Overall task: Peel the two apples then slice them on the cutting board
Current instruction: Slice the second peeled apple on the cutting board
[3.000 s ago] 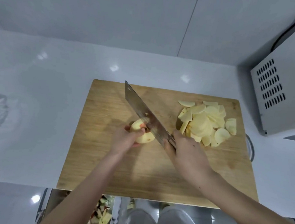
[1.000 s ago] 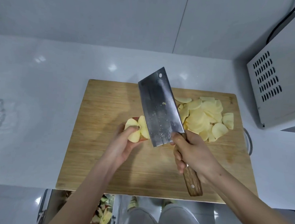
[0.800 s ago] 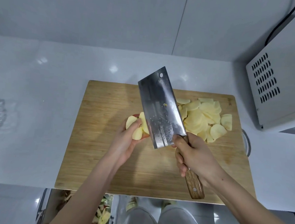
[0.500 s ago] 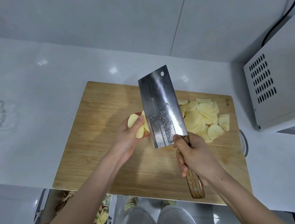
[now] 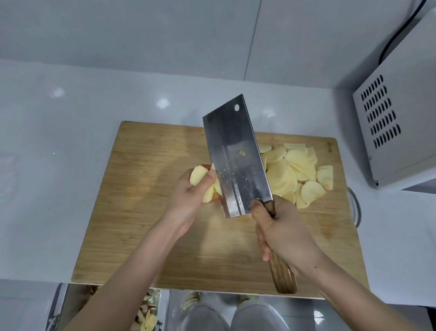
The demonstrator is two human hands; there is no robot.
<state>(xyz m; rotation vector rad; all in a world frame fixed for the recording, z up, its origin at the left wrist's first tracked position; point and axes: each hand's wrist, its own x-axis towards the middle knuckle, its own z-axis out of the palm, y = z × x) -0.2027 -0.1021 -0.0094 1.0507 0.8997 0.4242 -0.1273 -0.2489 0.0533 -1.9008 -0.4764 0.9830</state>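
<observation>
A wooden cutting board point(image 5: 139, 227) lies on the white counter. My left hand point(image 5: 187, 198) holds a pale apple piece point(image 5: 197, 176) with a bit of red skin, lifted above the board's middle. My right hand point(image 5: 283, 233) grips the wooden handle of a cleaver point(image 5: 234, 156). Its broad blade is raised flat-side up, tip pointing away, its left edge against the apple piece. A pile of thin apple slices point(image 5: 293, 172) lies on the board's far right part, partly hidden by the blade.
A white appliance point(image 5: 415, 102) with vent slots stands at the right, close to the board's corner. A metal ring point(image 5: 355, 209) pokes out at the board's right edge. Below the counter's front edge, a bin with apple peels point(image 5: 147, 316) shows beside my legs.
Three seconds ago the cleaver was cutting the apple piece on the board. Since then the blade has lifted and turned flat, and my left hand has picked the piece up.
</observation>
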